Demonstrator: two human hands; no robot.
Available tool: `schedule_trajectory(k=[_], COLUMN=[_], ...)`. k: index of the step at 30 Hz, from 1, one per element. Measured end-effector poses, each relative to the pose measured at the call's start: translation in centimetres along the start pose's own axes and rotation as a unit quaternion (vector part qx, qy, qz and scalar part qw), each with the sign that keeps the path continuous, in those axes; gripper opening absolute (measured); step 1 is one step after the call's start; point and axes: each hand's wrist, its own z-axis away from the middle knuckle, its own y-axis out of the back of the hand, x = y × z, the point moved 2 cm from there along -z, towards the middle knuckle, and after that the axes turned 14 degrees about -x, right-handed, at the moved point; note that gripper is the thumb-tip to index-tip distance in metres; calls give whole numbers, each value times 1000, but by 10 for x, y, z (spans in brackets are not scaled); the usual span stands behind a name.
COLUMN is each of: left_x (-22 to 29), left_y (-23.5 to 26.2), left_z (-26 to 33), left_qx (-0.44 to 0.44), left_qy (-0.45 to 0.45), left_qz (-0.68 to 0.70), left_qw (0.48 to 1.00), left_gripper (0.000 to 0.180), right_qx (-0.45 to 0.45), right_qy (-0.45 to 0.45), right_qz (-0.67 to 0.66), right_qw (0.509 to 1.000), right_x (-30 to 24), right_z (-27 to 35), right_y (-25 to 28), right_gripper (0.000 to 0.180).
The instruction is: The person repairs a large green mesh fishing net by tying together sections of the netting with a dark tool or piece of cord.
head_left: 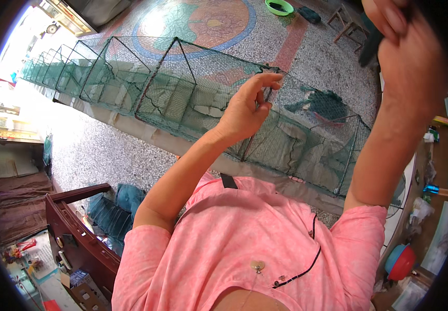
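A long green mesh net trap (115, 78), stretched over several dark square frames, runs from the far left to the near right in front of me. My left hand (247, 109) is at the upper edge of one frame, its fingers curled toward the thumb beside the dark rod. What those fingers grip is hidden or too fine to see. Raised high at the upper right, my right hand (397, 23) is partly cut off by the picture's edge. Its fingers are closed, and anything between them cannot be made out. Dark green netting (325, 103) lies bunched near the trap's right part.
The trap rests over a long pale support (115, 122). A dark red wooden chair (81, 228) with blue cloth stands at the left. Farther off are a green basin (279, 7) and a wooden stool (348, 28). Cluttered shelving with a red bowl (404, 262) lines the right.
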Motion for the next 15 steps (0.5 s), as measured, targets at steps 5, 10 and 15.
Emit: schedule_trajectory(k=[5, 10, 15], left_x=[-4, 8, 16], left_y=[-1, 1, 2], left_z=[7, 12, 16], left_qx=[66, 99, 92], left_qy=[6, 9, 29], left_qz=[-52, -123, -141], left_qw=[996, 987, 985], left_gripper=[38, 23, 18], right_qx=[-87, -216, -218], right_qy=[-24, -197, -221], right_qz=[32, 65, 216], right_qw=[995, 954, 926], right_x=[4, 30, 71], right_z=[26, 60, 101], right_y=[8, 13, 7], right_gripper=[22, 13, 9])
